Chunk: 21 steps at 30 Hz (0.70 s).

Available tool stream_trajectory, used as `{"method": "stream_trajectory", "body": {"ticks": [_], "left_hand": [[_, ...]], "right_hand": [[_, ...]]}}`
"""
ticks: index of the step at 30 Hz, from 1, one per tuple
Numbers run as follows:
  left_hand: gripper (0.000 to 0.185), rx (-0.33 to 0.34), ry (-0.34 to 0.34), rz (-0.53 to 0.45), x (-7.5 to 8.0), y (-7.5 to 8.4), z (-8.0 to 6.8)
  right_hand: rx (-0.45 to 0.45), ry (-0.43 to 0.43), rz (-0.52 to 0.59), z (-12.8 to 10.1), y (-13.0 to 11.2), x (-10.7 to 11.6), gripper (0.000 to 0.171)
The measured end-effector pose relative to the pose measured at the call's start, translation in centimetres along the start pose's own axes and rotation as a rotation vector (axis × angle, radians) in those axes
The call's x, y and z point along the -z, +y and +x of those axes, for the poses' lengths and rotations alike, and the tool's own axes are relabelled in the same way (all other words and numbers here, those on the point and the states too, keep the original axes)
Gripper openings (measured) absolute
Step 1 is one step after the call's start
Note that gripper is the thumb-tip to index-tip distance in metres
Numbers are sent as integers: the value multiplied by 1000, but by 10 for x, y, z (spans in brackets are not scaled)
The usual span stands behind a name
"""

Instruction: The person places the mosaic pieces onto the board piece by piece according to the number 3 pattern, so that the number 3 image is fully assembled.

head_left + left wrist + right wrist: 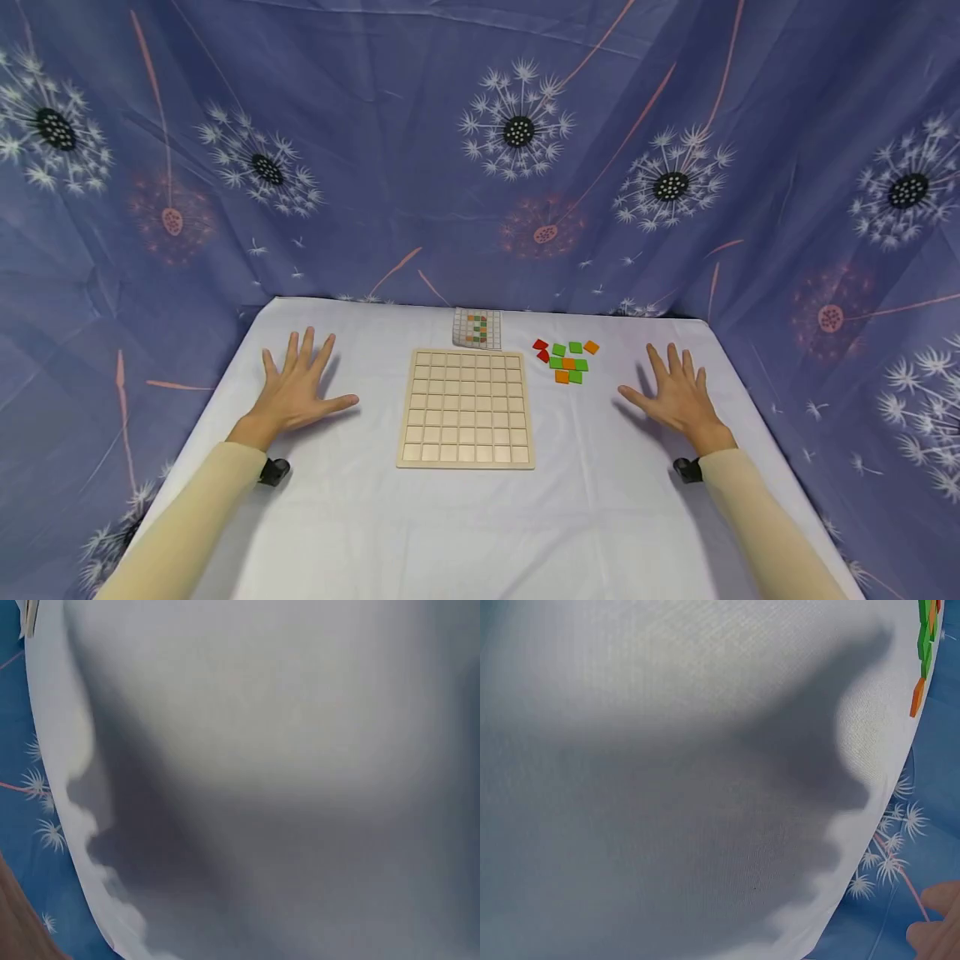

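In the head view my left hand [295,392] is held over the left side of the table with fingers spread, holding nothing. My right hand [678,398] hovers over the right side, its fingers also spread and straight. Between them lies a square wooden grid board [467,408] with bare cells. To the right of the board are several small flat tiles: green tiles [575,347], orange tiles [592,347] and red tiles [540,344]. The tiles are nearer to my right hand. Behind the board is a small pattern card [477,329] with a coloured figure on a grid.
A white cloth [450,533] covers the table. Behind and beside it hangs a blue curtain [390,167] printed with dandelions. A dark wrist camera [274,472] sits at the left cuff and another wrist camera [687,470] at the right cuff.
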<state>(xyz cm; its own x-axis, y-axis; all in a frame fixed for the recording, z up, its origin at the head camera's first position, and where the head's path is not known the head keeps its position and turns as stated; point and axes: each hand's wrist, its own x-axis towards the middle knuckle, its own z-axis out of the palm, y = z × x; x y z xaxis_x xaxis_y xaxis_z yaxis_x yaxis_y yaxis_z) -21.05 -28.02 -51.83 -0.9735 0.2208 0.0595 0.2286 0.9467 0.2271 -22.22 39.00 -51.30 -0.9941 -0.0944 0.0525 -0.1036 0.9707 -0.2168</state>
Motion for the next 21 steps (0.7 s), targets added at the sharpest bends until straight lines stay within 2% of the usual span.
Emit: {"method": "stream_trajectory", "body": {"ticks": [11,21], "left_hand": [[124,-8,22,-150,-10,26,0],[122,-62,-11,-415,-22,53,3]], "right_hand": [[-42,-9,106,-3,-1,-5,110],[-38,17,127,-4,-6,-6,108]]}}
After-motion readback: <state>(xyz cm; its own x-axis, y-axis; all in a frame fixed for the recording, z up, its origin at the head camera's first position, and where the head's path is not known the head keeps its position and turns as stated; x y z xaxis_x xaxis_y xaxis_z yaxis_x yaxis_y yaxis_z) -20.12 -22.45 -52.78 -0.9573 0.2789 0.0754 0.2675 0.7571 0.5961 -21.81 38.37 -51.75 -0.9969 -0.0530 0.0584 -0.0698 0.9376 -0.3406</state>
